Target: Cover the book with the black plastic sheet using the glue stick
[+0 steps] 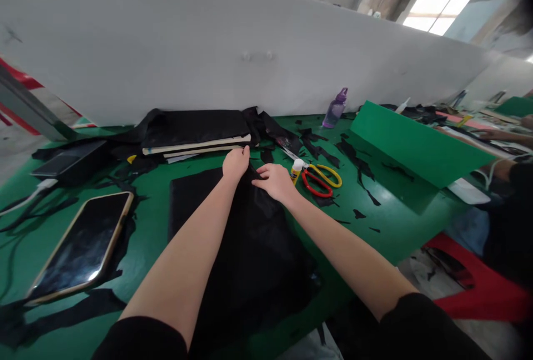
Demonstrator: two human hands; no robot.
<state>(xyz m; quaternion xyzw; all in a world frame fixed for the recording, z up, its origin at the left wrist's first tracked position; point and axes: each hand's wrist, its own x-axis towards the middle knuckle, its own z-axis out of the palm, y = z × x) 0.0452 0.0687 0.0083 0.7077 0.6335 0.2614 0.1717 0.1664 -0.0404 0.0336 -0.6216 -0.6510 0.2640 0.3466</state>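
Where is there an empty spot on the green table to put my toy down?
Bare green lies between the phone and the black fabric under both hands, though narrow. A wider patch sits right of the scissors, before the green board, dotted with small black scraps. It is crowded by the stacked books and around the glue bottle.

Craft workshop, long green worktable [387, 199] strewn with black fabric scraps [353, 155], scissors [320, 178], bare concrete walls
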